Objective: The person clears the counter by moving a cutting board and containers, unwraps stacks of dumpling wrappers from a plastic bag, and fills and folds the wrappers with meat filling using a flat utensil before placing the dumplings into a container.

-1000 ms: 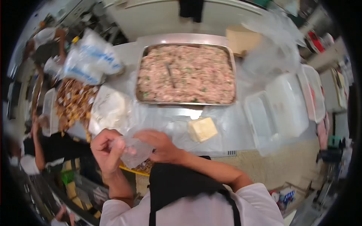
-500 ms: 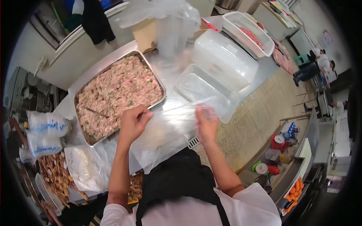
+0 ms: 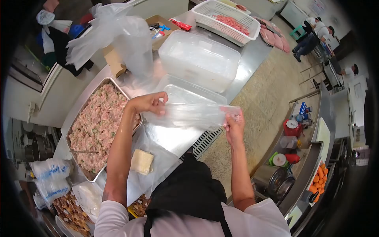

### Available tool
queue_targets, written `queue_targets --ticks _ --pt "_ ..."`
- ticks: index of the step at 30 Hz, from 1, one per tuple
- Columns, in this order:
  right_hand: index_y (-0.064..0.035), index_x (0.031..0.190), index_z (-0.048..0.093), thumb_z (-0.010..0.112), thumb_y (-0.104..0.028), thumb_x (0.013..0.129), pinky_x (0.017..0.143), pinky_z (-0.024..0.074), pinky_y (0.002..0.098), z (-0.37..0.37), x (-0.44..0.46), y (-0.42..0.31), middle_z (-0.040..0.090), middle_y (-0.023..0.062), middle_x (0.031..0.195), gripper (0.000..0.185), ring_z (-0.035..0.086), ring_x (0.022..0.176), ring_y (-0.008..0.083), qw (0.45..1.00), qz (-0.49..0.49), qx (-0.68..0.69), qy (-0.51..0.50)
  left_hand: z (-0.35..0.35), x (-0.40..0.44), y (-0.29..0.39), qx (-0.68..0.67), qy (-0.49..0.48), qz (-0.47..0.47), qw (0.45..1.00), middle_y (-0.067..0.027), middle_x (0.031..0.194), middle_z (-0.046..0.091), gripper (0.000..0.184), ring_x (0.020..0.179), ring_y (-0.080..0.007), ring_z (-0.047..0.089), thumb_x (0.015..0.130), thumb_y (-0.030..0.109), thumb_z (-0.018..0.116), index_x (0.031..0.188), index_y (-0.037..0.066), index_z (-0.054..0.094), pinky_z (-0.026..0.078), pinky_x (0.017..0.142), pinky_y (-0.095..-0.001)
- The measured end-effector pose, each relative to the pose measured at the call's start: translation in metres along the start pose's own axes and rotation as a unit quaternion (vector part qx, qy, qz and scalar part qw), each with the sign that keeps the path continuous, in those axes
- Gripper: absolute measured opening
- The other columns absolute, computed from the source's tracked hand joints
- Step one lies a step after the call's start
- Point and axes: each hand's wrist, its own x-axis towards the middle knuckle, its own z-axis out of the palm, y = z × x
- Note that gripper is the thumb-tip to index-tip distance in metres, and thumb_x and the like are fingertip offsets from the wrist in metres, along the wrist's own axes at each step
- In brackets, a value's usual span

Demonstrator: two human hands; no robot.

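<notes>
A thin clear plastic sheet (image 3: 193,115) is stretched sideways between my two hands, above the steel table. My left hand (image 3: 149,103) pinches its left end, fingers curled. My right hand (image 3: 235,125) is closed on the bunched right end. Below my left hand, a small stack of pale square wrappers (image 3: 142,162) lies on another clear plastic sheet (image 3: 164,158). Left of my left forearm stands a metal tray (image 3: 128,94) full of minced meat (image 3: 98,122) with green flecks. A thin utensil (image 3: 85,151) sticks in the meat.
A clear plastic lid or shallow tub (image 3: 193,90) and a larger translucent tub (image 3: 201,59) stand beyond my hands. Behind them is a white basket (image 3: 252,33) with meat. Plastic bags (image 3: 134,43) rise at the back left. Several people (image 3: 316,35) are far right.
My hands have moved apart and the plastic is now stretched between them, lifted off the table. The wrapper stack has come into plain sight. My view has shifted.
</notes>
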Motion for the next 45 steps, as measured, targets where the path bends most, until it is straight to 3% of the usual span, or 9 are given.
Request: queue_targets --ticks 6,14,17,24,32,35,38,42,45 --pt "-0.0152 0.124 0.039 0.055 0.007 0.090 0.043 0.0327 0.0199 0.020 0.004 -0.016 0.070 0.0178 0.115 0.044 0.043 0.053 0.0052 0.980 0.106 0.013 -0.165 0.083 0.044 0.048 0.017 0.004 0.162 0.987 0.0012 0.096 0.064 0.062 0.081 -0.0038 0.056 0.080 0.020 0.086 0.130 0.008 0.052 0.044 0.068 -0.0216" --pt "-0.0144 0.133 0.041 0.063 -0.002 0.089 0.052 0.0431 0.0225 -0.016 0.012 -0.036 0.070 0.0093 0.105 0.051 0.056 0.061 0.0077 0.949 0.088 -0.215 -0.212 0.062 0.043 0.036 0.084 0.089 0.074 0.990 0.0030 0.068 0.057 0.019 0.064 -0.0055 0.050 0.085 0.017 0.078 0.084 0.002 0.066 0.041 0.056 -0.0250" --pt "-0.0066 0.120 0.057 0.072 -0.011 0.089 0.056 0.0468 0.0248 -0.016 0.021 -0.015 0.071 0.0078 0.102 0.035 0.060 0.066 0.0091 0.884 -0.170 -0.326 -0.288 0.064 0.047 0.045 0.169 0.074 0.104 0.977 -0.0014 0.068 0.058 0.022 0.068 -0.0091 0.052 0.084 0.019 0.079 0.084 0.001 0.066 0.045 0.062 -0.0297" --pt "-0.0031 0.092 0.067 0.066 -0.021 0.098 0.050 0.0431 0.0242 -0.016 0.030 -0.013 0.064 0.0018 0.074 0.019 0.055 0.055 0.0086 0.990 0.047 -0.124 0.048 0.008 0.023 0.034 0.258 0.061 0.105 0.958 -0.0020 0.066 0.059 0.022 0.067 -0.0089 0.051 0.079 0.018 0.082 0.079 0.002 0.066 0.041 0.062 -0.0286" --pt "-0.0071 0.097 0.062 0.057 -0.030 0.104 0.044 0.0380 0.0228 -0.023 0.047 0.033 0.056 -0.0016 0.069 0.024 0.049 0.049 0.0070 0.971 0.013 -0.218 0.096 0.014 0.059 -0.022 -0.053 0.415 0.112 0.901 -0.0017 0.075 0.066 0.017 0.069 -0.0114 0.059 0.089 0.015 0.074 0.086 0.000 0.066 0.047 0.065 -0.0288" --pt "-0.0045 0.103 0.061 0.060 -0.027 0.102 0.048 0.0434 0.0243 -0.041 0.055 0.032 0.057 0.0020 0.073 0.022 0.056 0.061 0.0120 0.946 0.028 -0.300 0.121 0.008 0.067 -0.048 0.130 0.506 0.104 0.846 -0.0126 0.077 0.069 0.020 0.072 -0.0212 0.066 0.088 0.016 0.075 0.088 -0.001 0.065 0.051 0.069 -0.0351" --pt "0.0010 0.103 0.062 0.062 -0.010 0.097 0.068 0.0512 0.0378 -0.015 0.046 0.001 0.061 0.0110 0.083 0.013 0.062 0.077 0.0259 0.769 -0.268 -0.527 0.242 0.007 0.059 -0.045 0.219 0.518 0.077 0.824 -0.0176 0.079 0.069 0.021 0.072 -0.0304 0.066 0.086 0.016 0.076 0.090 -0.001 0.065 0.051 0.068 -0.0383" --pt "-0.0025 0.098 0.069 0.060 0.007 0.079 0.084 0.0515 0.0413 0.045 0.062 -0.005 0.066 0.0149 0.101 0.023 0.061 0.098 0.0377 0.803 -0.323 -0.451 -0.216 0.012 0.066 -0.034 0.294 0.485 0.099 0.818 -0.0179 0.075 0.066 0.031 0.069 -0.0346 0.064 0.080 0.019 0.082 0.095 0.001 0.062 0.050 0.066 -0.0404" --pt "-0.0078 0.111 0.070 0.061 0.005 0.080 0.082 0.0535 0.0431 0.042 0.087 0.049 0.063 0.0134 0.109 0.035 0.061 0.103 0.0332 0.717 -0.256 -0.579 -0.292 0.006 0.077 -0.037 0.324 0.463 0.084 0.821 -0.0161 0.073 0.064 0.041 0.068 -0.0332 0.063 0.074 0.019 0.086 0.101 0.003 0.059 0.049 0.065 -0.0412"
